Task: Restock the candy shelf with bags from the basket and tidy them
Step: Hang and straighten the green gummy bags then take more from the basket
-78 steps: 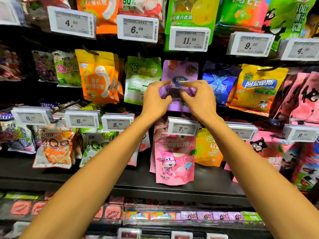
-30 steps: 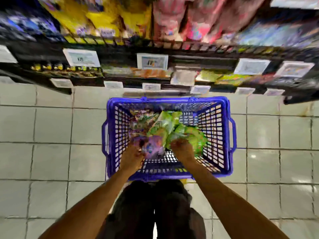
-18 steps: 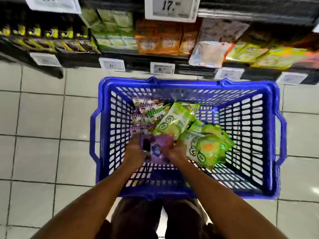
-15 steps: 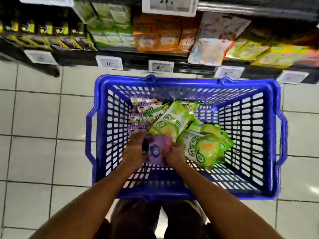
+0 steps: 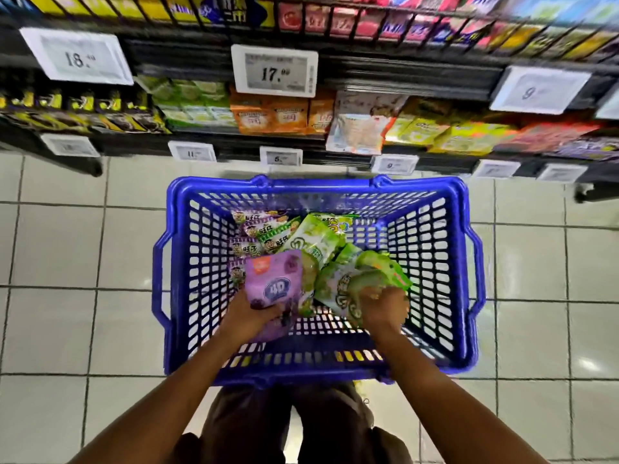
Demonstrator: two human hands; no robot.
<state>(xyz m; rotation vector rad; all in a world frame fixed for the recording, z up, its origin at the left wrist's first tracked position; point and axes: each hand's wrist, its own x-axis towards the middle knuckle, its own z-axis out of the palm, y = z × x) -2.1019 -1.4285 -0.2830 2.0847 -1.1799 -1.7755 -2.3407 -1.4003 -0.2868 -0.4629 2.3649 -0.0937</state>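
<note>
Purple pouch (image 5: 273,286), light and crinkly, gripped low in my left fingers (image 5: 273,312); right fingers (image 5: 378,298) clutch a soft green bag (image 5: 346,291).

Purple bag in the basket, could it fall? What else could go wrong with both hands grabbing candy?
Maybe. The left hand holds the purple bag only by its lower end, so it could slip and drop into the blue basket. The right hand seems to grip a green bag lying in a pile with other green bags, so lifting it might drag a neighbour along or crumple it.
</note>
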